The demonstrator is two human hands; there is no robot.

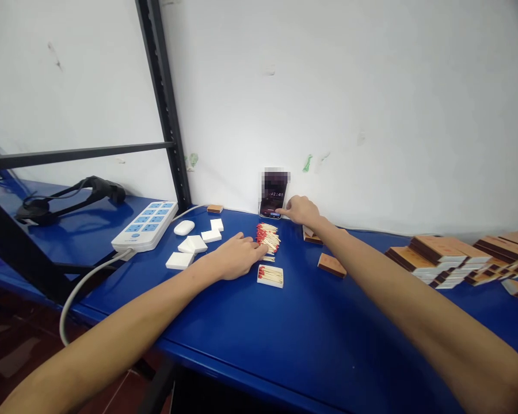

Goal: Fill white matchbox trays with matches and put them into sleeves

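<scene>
Fingers stretched out, my left hand (240, 256) lies at the near left side of a heap of red-tipped matches (267, 237), its fingertips touching the lowest ones. Just below it sits a white matchbox tray (270, 283) partly filled with matches, heads to the left. My right hand (302, 210) reaches to the wall, where a phone (273, 201) leans upright showing 02:41. One digit extends to the lower part of the screen; the other fingers are curled and hold nothing visible. Several white trays (180, 261) lie left of my left hand.
Matchbox sleeves (332, 265) lie under and beside my right forearm. Stacked matchboxes (440, 253) stand at the right. On the left are a white earbud case (183, 227), a power strip (149, 225), a black rack post (166, 103) and a black headset (75, 198). A small matchbox (214, 209) lies by the wall.
</scene>
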